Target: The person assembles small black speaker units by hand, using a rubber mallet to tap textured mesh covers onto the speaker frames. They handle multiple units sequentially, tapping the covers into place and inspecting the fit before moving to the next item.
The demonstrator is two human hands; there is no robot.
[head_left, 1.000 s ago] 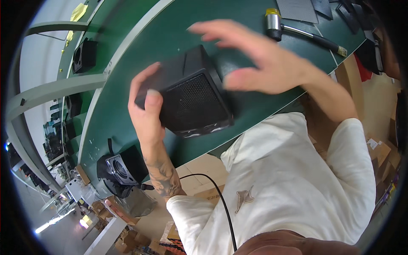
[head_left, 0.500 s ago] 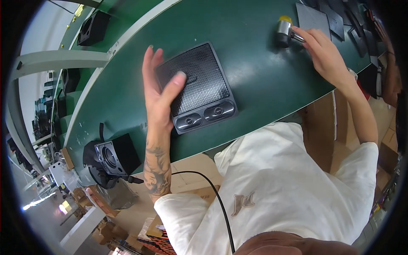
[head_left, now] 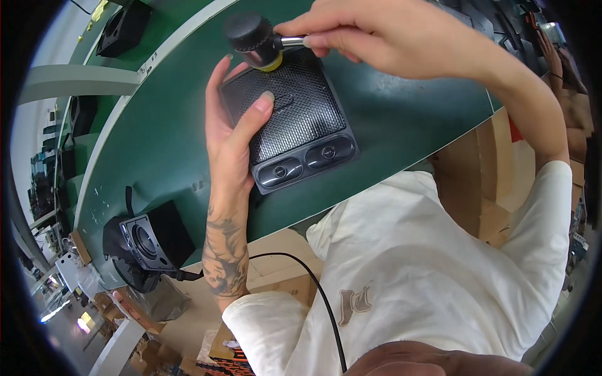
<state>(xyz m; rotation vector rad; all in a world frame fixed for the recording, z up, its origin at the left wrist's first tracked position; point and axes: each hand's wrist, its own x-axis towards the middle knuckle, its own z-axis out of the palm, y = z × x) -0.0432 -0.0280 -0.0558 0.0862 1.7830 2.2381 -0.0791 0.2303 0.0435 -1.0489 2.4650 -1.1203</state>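
A black speaker grille panel (head_left: 298, 128) lies on the green workbench, its mesh face up and two glossy oval inserts at the near end. My left hand (head_left: 235, 125) holds it by the left side, the thumb pressed on the mesh and the fingers round the left edge. Closed on a metal handle, my right hand (head_left: 370, 37) holds a mallet (head_left: 251, 37) over the panel's far end. The mallet's black face points up and its yellow face down, at or just above the mesh; contact cannot be made out.
A black box speaker (head_left: 157, 238) stands on the bench at left, beside a dark strapped item (head_left: 119, 244). A pale metal frame (head_left: 81, 81) arches along the far left. Dark panels (head_left: 480, 22) lie at the far right, near another person's hand (head_left: 552, 56).
My right hand has brought the mallet from the right side of the bench to over the panel's far end. The left hand keeps its hold on the panel.
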